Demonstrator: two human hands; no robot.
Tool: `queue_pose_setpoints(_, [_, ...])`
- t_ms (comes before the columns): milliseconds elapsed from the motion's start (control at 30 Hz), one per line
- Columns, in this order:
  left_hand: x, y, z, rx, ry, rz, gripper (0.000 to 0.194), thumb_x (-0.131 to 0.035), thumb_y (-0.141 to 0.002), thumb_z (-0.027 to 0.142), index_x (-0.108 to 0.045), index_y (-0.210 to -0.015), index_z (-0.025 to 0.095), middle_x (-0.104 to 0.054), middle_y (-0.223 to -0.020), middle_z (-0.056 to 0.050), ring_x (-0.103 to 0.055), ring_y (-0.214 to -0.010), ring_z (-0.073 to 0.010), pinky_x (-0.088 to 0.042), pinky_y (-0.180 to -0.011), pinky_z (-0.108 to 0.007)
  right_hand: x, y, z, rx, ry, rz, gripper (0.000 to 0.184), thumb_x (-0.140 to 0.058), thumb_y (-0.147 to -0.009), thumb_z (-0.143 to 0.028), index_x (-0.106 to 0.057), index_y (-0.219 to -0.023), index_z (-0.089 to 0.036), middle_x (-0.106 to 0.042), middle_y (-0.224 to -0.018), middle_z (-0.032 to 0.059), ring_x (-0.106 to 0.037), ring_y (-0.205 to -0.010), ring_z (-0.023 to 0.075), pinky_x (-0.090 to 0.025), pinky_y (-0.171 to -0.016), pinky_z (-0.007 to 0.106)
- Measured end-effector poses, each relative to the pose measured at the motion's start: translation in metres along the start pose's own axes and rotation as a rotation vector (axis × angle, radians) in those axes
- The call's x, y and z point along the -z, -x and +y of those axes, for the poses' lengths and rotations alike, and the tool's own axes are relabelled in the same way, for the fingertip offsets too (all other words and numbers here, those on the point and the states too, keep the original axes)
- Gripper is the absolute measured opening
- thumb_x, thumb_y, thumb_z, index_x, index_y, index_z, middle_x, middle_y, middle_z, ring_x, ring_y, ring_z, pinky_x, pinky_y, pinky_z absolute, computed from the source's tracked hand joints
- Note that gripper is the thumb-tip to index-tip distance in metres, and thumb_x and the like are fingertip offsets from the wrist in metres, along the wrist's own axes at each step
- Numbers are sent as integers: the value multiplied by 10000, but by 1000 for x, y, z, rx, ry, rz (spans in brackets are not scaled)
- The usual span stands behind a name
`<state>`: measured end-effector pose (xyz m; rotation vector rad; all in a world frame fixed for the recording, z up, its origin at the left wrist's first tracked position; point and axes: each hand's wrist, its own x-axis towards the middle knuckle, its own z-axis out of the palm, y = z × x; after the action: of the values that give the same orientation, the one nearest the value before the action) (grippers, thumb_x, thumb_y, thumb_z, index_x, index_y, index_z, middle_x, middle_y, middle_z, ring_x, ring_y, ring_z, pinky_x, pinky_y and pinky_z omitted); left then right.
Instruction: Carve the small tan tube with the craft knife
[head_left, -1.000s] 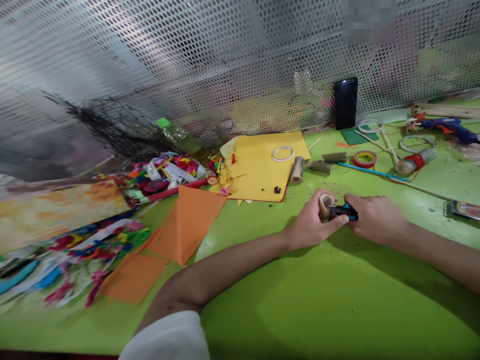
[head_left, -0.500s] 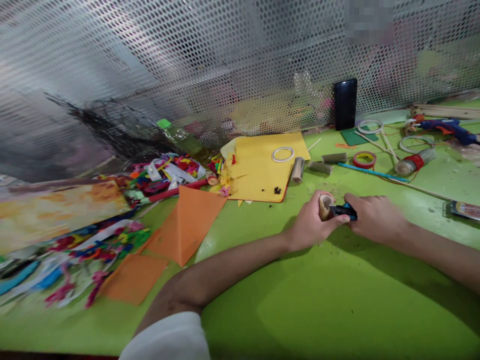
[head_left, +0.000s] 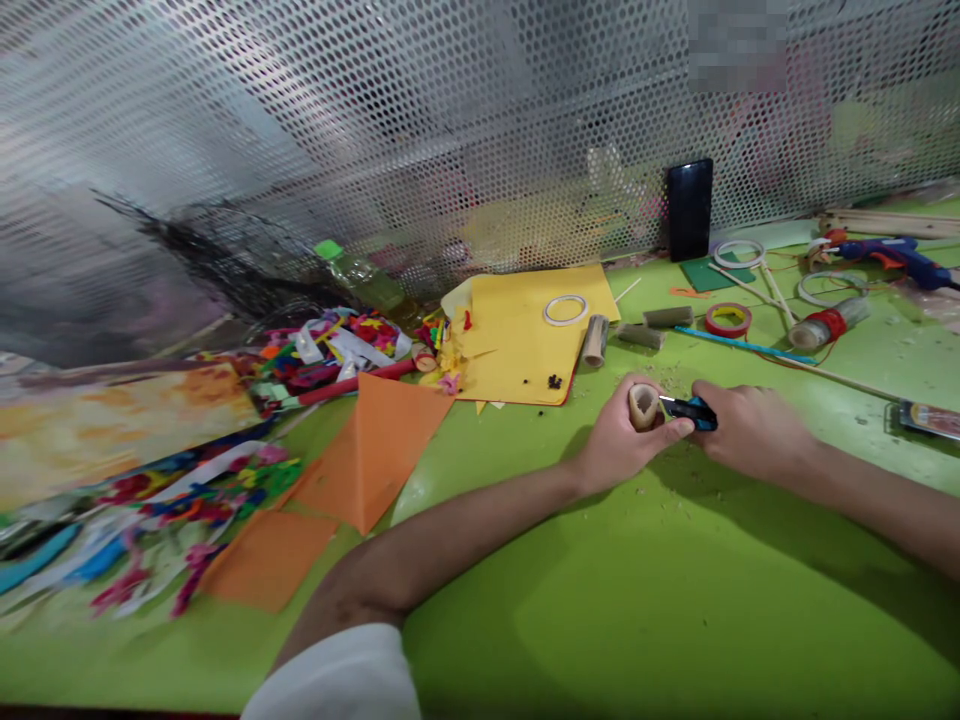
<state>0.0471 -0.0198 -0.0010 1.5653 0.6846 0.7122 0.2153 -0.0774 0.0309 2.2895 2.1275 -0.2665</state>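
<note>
Hollow tan tube (head_left: 643,408) gripped in left hand (head_left: 616,440), open end up. Utility knife (head_left: 696,412) grasped in right hand (head_left: 750,430), blade (head_left: 667,401) held at tube's rim. Pale shavings (head_left: 670,381) scattered on green bench (head_left: 600,620) around hands. Yellow sheet (head_left: 517,330) laid beyond left hand; red tape roll (head_left: 728,331) placed beyond right hand.

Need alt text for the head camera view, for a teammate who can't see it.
The left hand holds a short hollow tube, its open end showing, while the right hand holds a blue-and-black cutter with its blade at the tube's rim. Beyond them on a green table lie three more tube pieces and yellow paper.
</note>
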Motion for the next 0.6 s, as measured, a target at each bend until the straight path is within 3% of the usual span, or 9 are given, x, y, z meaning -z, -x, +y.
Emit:
queue_pose_setpoints(433, [6,-5,-7,64,181,-181,498,-804,-732,400,-409,-965,205,-490,-715,86,-505,-482,-35,-493,-449,-184,-2,3,0,61,5,-6,260,-457,-838,-344,-612,-992,-204,-711,-802,99,-590,-611,213,-218,-510,309])
queue_pose_setpoints(600, [6,-5,-5,77,144,-175,527,-807,-720,424,-411,-990,206,-483,-719,87,-497,-493,-27,-486,-451,-168,-2,4,-1,68,3,2,234,-467,-838,-344,-602,-967,-203,-704,-788,97,-566,-587,207,-211,-499,309])
